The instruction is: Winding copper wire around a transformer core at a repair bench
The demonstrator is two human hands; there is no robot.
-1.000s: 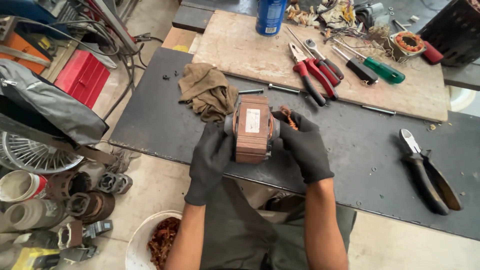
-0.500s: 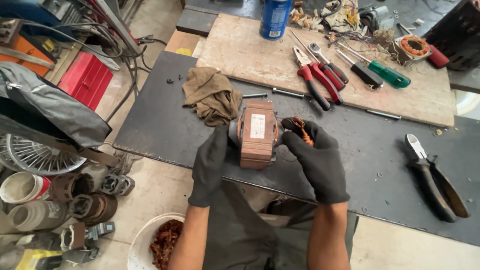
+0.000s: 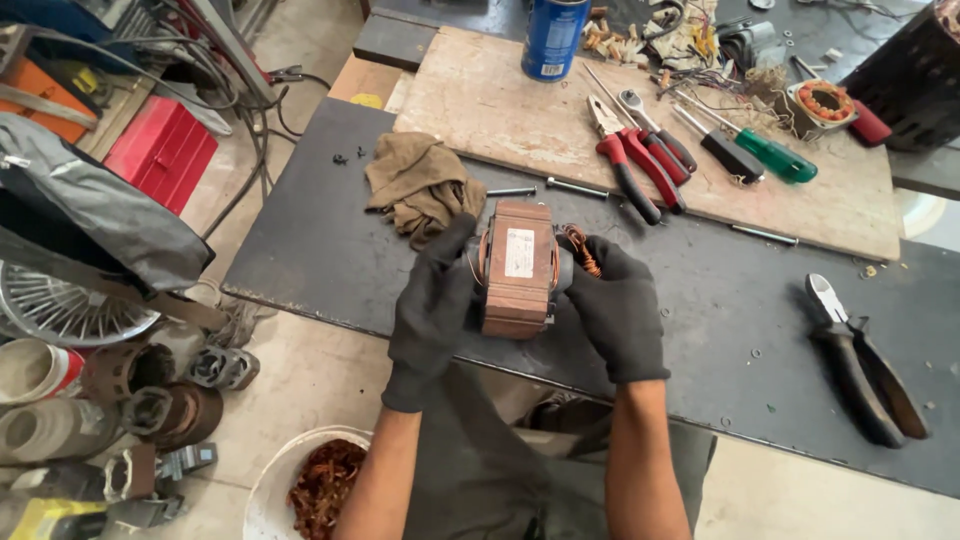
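Dark metal covers the workbench (image 3: 330,240), with a worn wooden board (image 3: 500,110) lying on its far side. Both gloved hands clasp a rusty brown motor core (image 3: 517,268) just above the bench's near edge: the left hand (image 3: 432,310) wraps its left side, the right hand (image 3: 620,310) grips its right side, where copper wire (image 3: 580,248) sticks out. A crumpled brown rag (image 3: 420,185) lies just beyond the left hand. Red-handled pliers (image 3: 635,160) and a green screwdriver (image 3: 765,150) rest on the board, near a blue can (image 3: 553,38). Black cutters (image 3: 860,360) lie well to the right. A white bucket (image 3: 275,485) of copper scraps stands on the floor.
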